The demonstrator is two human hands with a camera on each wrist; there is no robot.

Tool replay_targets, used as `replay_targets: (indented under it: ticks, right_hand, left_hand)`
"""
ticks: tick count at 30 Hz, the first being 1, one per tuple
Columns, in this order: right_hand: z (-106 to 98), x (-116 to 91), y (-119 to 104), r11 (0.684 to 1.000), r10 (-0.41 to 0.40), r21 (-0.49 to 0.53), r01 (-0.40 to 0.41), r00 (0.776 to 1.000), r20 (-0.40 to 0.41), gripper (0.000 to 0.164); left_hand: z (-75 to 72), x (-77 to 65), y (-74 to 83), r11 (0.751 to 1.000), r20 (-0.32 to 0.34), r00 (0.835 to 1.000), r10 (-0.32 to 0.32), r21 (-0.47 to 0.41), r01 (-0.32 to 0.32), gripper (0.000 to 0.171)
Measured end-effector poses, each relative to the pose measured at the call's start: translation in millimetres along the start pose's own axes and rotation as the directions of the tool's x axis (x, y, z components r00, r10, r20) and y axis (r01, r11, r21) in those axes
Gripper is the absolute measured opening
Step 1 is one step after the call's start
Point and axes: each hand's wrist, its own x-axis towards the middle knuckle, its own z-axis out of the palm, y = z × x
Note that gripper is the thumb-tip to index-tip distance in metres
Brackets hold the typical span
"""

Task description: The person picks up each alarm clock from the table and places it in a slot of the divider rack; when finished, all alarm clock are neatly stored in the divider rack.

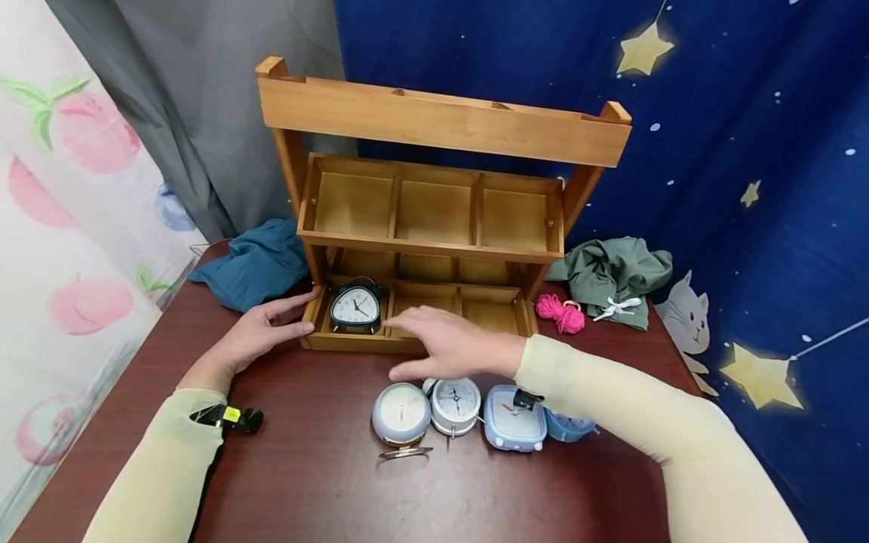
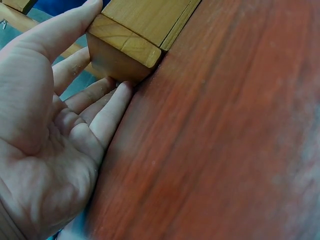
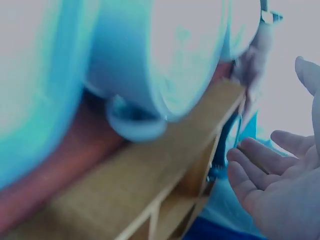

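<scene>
Well, a black alarm clock [image 1: 356, 305] stands upright in the left compartment of the bottom tray [image 1: 366, 344] of a wooden shelf [image 1: 441, 117]. Its rounded-triangle face points out to the front, toward the person, a little tipped upward. Its upright axis runs from the thin handle on top down to the base, leaning slightly right as seen from the front; height and width look about equal, so neither reads as the long side. Pale hour marks ring the dial, too small for me to read, and I can make out no brand.

The right hand [image 1: 451, 343] is empty, its fingers loosely extended, fingertips just beside the clock; I can't tell whether they touch it. The left hand [image 1: 254, 335] rests thumb and fingertips against the tray's left end, without clenching.

Nearer the person, 4 more clocks sit in a row on the table [image 1: 312, 467]: a round grey-blue clock [image 1: 401, 414], a white clock [image 1: 455, 403], a squarish blue clock [image 1: 511, 430] and another blue clock [image 1: 569, 428] partly under the right sleeve [image 1: 604, 385].
</scene>
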Motion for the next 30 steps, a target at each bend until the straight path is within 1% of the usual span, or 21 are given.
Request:
replay_targets:
  ticks: [5,8,13,18,22,27,30]
  right_hand:
    - [13,-18,-10,0.999,-0.010,0.033,0.007,0.997,0.083,0.085]
    - [21,-24,-13,0.999,-0.005,0.037,0.000,0.993,0.122,0.087]
    - [33,-29,-15,1.000,-0.012,0.008,0.011,0.987,0.163,0.088]
    - [41,-33,-14,1.000,-0.022,-0.011,0.025,0.983,0.181,0.090]
    - [46,-32,-13,0.999,-0.035,-0.032,0.041,0.984,0.174,0.092]
    - [47,-29,-14,0.997,-0.040,-0.055,0.051,0.983,0.182,0.094]
    - [47,-28,-15,0.997,-0.042,-0.060,0.054,0.982,0.186,0.092]
  left_hand:
    - [-0.3,-0.9,0.6,1.000,-0.007,1.000,-0.005,0.008,0.005,0.069]
    - [0.1,-0.5,0.2,1.000,-0.007,1.000,-0.004,0.001,0.004,0.069]
    - [1.4,0.7,-0.8,1.000,-0.003,1.000,0.004,-0.013,-0.004,0.069]
    - [2.1,1.7,-1.7,1.000,-0.001,1.000,0.009,0.009,-0.009,0.069]
    - [1.3,1.4,-1.3,1.000,-0.002,1.000,0.015,0.017,-0.015,0.068]
    - [0.5,0.2,-1.0,1.000,-0.002,1.000,0.011,0.009,-0.011,0.069]
    - [0.4,-0.2,-1.0,1.000,-0.006,1.000,0.003,0.008,-0.003,0.069]
